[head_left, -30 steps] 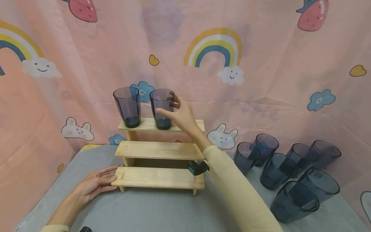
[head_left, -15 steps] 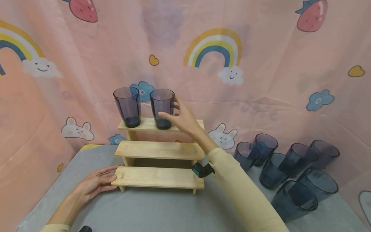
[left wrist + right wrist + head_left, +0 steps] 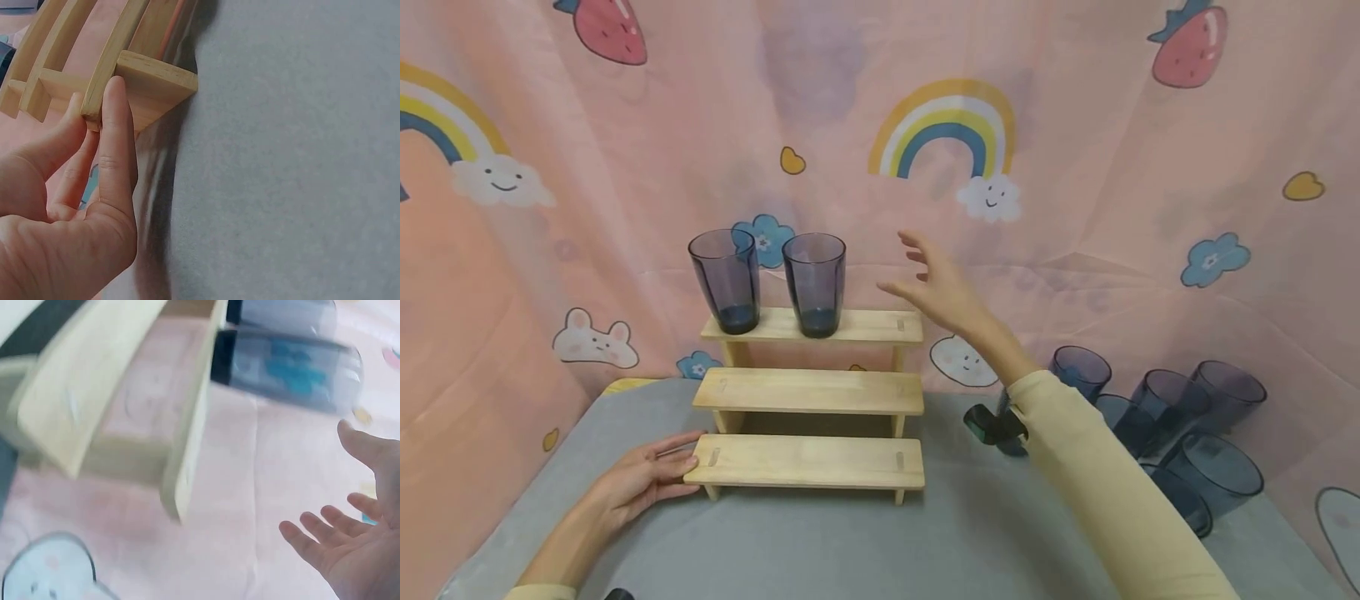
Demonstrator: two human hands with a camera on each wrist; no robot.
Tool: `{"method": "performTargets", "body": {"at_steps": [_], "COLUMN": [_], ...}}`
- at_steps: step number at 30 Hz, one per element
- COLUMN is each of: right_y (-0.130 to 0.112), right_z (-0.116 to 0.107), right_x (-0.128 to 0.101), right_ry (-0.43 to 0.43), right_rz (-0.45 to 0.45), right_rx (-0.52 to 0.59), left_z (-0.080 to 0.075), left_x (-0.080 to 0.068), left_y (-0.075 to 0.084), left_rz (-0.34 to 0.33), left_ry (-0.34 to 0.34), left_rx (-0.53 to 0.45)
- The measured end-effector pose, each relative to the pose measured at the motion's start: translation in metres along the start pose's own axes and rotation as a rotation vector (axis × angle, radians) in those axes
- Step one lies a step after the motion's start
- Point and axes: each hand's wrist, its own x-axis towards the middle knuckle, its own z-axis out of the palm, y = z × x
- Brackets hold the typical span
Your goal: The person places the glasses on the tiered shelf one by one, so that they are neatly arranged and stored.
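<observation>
The right hand [image 3: 942, 287] had released the second glass [image 3: 814, 283] on the top shelf [image 3: 880, 325] and withdrawn, fingers spread and empty; the left hand [image 3: 643, 477] still steadied the rack's bottom step [image 3: 808, 461].

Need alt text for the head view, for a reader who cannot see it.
Two dark glasses stand on the top step of a wooden stepped rack. The right hand hangs open beside them; the left hand touches the bottom step's end. More glasses stand to the right.
</observation>
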Motion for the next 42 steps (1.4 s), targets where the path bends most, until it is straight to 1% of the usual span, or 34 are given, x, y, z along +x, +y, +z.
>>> {"method": "performTargets", "body": {"at_steps": [6,14,19,24,26,30,34,37,42], "right_y": [0.020,0.048,0.061,0.077,0.085,0.101,0.120,0.137,0.158], "right_z": [-0.042,-0.089,-0.109,-0.130,-0.139,-0.155,-0.171,-0.185,-0.205], "right_x": [-0.014,-0.043,-0.060,-0.081,-0.088,-0.104,-0.118,-0.129,-0.147], "right_ry": [0.036,0.066,0.078,0.083,0.093,0.115,0.123,0.119,0.135], "right_rz": [0.030,0.091,0.113,0.181,0.191,0.198,0.222,0.263,0.351], "right_rx": [-0.080,-0.158,-0.228,-0.304,-0.323,-0.342,-0.323,-0.319,-0.395], "left_z": [-0.001,-0.001,-0.001,0.000,0.000,0.000,-0.001,-0.001,0.000], "left_x": [-0.001,-0.001,-0.001,-0.002,-0.002,-0.002,-0.002,-0.002,-0.002], "left_y": [-0.001,-0.002,-0.002,-0.001,-0.001,-0.001,-0.001,-0.001,-0.001], "left_rz": [-0.009,0.009,0.010,0.014,0.016,0.013,0.010,0.011,0.011], "left_ry": [-0.004,-0.028,-0.015,-0.019,-0.025,-0.025,-0.019,-0.020,-0.018], "left_rx": [-0.014,-0.012,-0.029,-0.028,-0.030,-0.043,-0.047,-0.050,-0.051]}}
